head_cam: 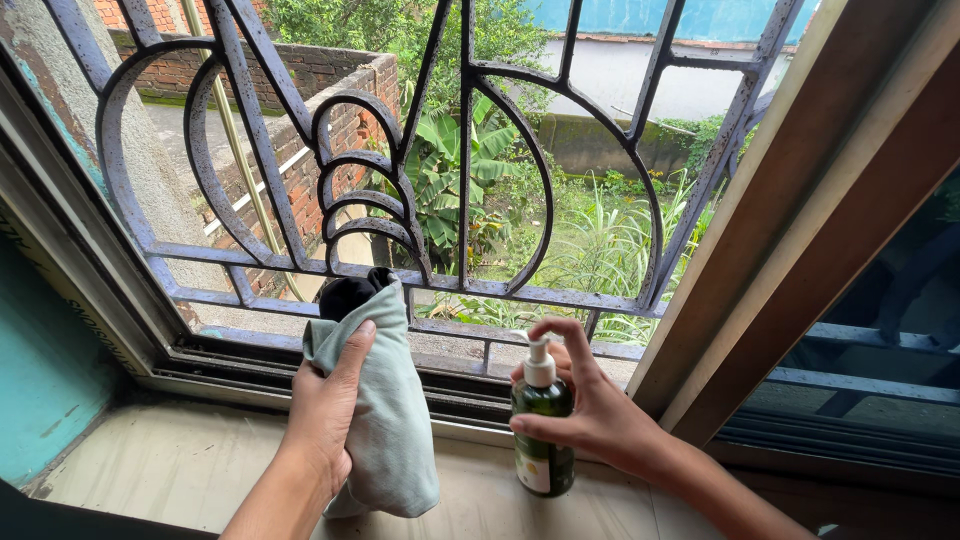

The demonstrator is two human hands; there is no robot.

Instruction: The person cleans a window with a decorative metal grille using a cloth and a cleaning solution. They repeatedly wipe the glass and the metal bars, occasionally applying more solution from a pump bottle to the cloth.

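My left hand (325,405) grips a pale grey-green cloth (390,430) bunched up, with a dark patch at its top, held upright just in front of the window track. My right hand (585,400) holds a dark green pump bottle (543,440) with a white pump head, forefinger resting over the pump. The bottle stands just above or on the sill (180,465), a little to the right of the cloth. Its nozzle points left toward the cloth.
A blue-grey ornate metal grille (465,150) fills the open window. A brown wooden window frame (800,230) slants at the right, with a sliding pane behind it. A teal wall (45,370) is at the left. Outside are a brick wall and green plants.
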